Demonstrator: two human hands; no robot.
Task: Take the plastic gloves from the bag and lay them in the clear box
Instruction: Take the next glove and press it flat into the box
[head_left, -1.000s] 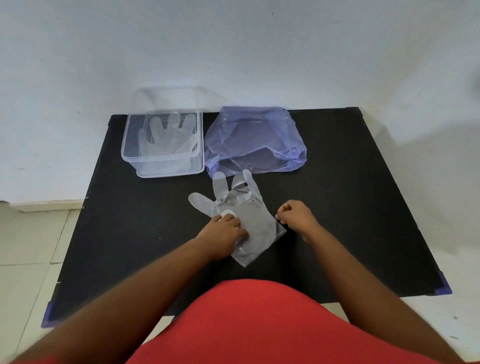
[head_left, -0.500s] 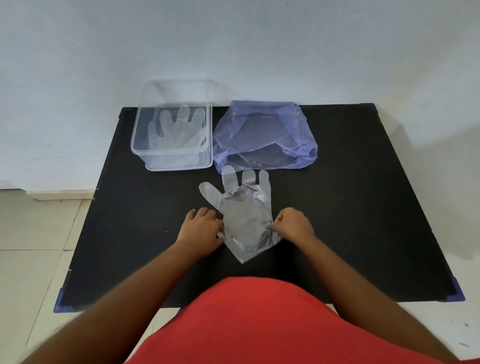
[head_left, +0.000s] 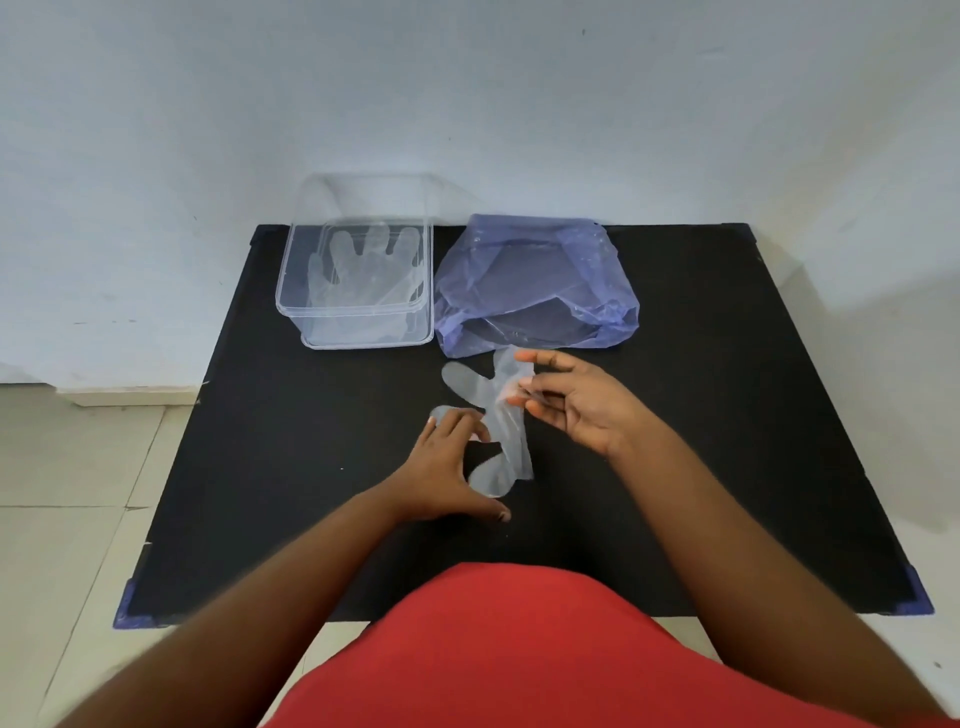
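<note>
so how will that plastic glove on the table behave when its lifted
Probably floppy: the plastic glove already lies twisted and folded between the hands. Likely very light, being thin see-through film. It may cling or slip, so the right hand pinching its edge seems sensible.

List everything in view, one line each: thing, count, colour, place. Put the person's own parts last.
Table: one, black, against the white wall.
Clear box: one, transparent, back left of the table.
Gloves in box: count unclear, translucent, lying flat inside.
Bag: one, bluish purple, right of the box, touching or nearly so.
Loose glove: one, translucent, mid-table in front of the bag.
Floor tiles: pale, left of the table.
Red garment: one, bottom centre.
Left hand: one, spread on the glove's near part.
Right hand: one, pinching the glove's far part.
</note>
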